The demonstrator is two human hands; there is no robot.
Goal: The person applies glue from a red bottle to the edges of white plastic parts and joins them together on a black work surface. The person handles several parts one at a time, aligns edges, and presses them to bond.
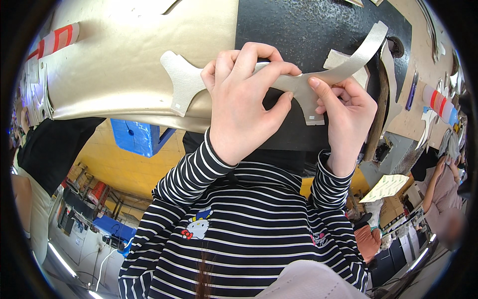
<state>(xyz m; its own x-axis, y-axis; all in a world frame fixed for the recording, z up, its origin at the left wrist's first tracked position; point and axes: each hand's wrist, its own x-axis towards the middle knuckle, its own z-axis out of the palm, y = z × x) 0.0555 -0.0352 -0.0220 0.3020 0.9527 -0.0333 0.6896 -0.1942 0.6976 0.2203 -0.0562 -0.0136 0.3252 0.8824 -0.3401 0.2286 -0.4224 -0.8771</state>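
A pale gold, leather-like cut piece (366, 50) stretches across in front of me, with a curved strap at its right end and a forked end at the left. Whether it is one part or two joined near the middle, I cannot tell. My left hand (241, 97) lies over its middle, index finger and thumb pressed on it. Close by, my right hand (348, 107) pinches the piece between thumb and curled fingers, beside a short tab that hangs down. The left hand hides part of the strip.
Gold sheet material (114, 65) covers the left of the work surface; a black board (298, 30) lies to the right. Beyond it are a purple pen-like tool (412, 92) and a red-striped bottle (440, 102). A blue plastic stool (133, 137) stands below. Another person (443, 184) is at right.
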